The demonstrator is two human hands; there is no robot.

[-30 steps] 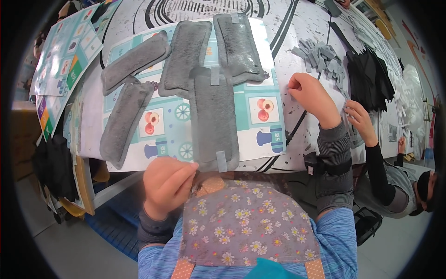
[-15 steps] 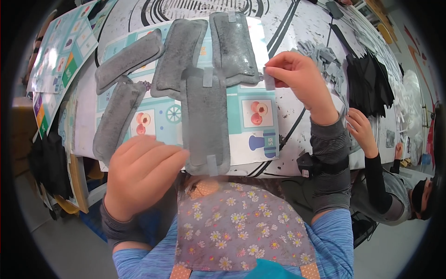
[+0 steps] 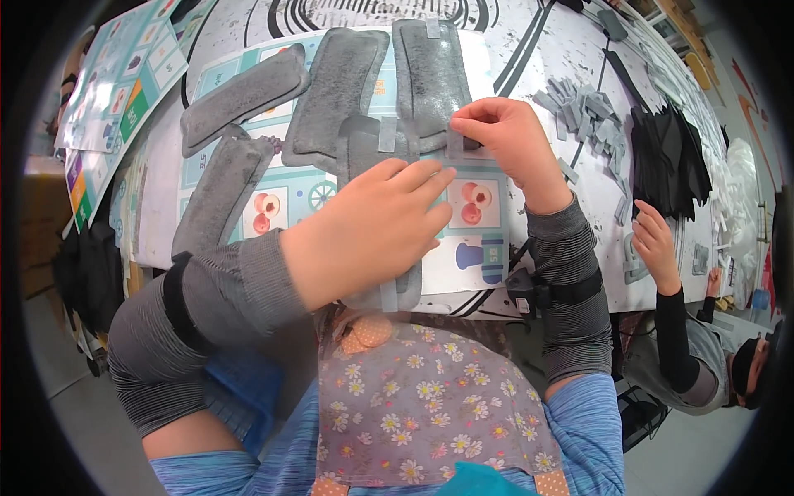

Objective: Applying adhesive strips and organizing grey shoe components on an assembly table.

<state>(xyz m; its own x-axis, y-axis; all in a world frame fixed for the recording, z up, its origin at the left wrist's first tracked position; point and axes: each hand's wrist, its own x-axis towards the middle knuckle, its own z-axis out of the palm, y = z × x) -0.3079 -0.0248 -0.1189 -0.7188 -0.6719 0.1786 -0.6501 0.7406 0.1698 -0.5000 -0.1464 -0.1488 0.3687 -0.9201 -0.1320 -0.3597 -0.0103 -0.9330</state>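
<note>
Left hand flat, fingers spread, pressing the grey pad onto the mat at the table's near edge. Right hand pinched on a small grey strip at the pad's upper right edge. Three more pads fan out behind; a fourth lies left. Loose strips pile right, black stack beyond. Another person's hand at the right table edge.
</note>
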